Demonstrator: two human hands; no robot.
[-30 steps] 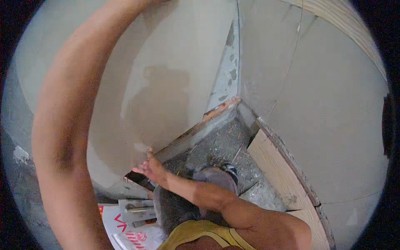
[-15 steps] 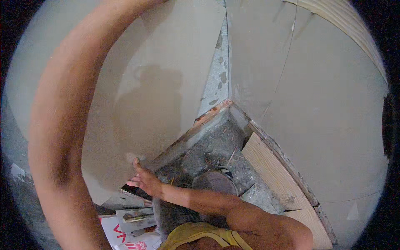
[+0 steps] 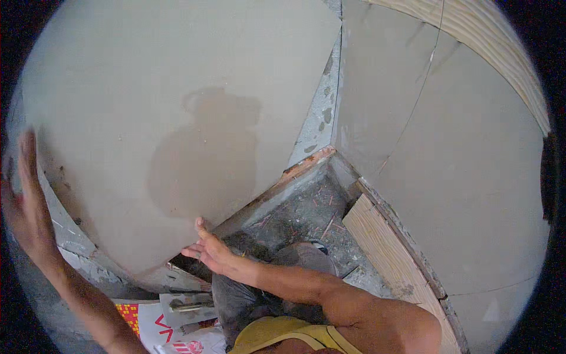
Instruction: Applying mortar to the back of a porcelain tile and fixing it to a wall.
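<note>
A large smooth grey panel (image 3: pixel 194 53) stands in front of me, its right edge slanting away from the corner. A wedge of spotted bluish wall (image 3: pixel 321 112) shows beside that edge. My left hand (image 3: pixel 29 206) is at the panel's far left edge, fingers stretched out and slightly blurred; whether it touches the panel I cannot tell. At the panel's lower edge is my right hand (image 3: pixel 211 252), thumb up against or close to the face and fingers spread. I cannot tell if it bears any weight.
Wooden boards (image 3: pixel 383 236) lean along the base of the grey right wall (image 3: pixel 436 147), which has a thin cord (image 3: pixel 407 97) down it. Debris litters the floor corner (image 3: pixel 312 200). A red and white printed bag (image 3: pixel 150 324) lies at lower left, a metal-bladed tool (image 3: pixel 188 305) beside it.
My left arm has swung down and left, from high across the panel to its left edge. More of the panel shows. My right hand has stayed almost in place.
</note>
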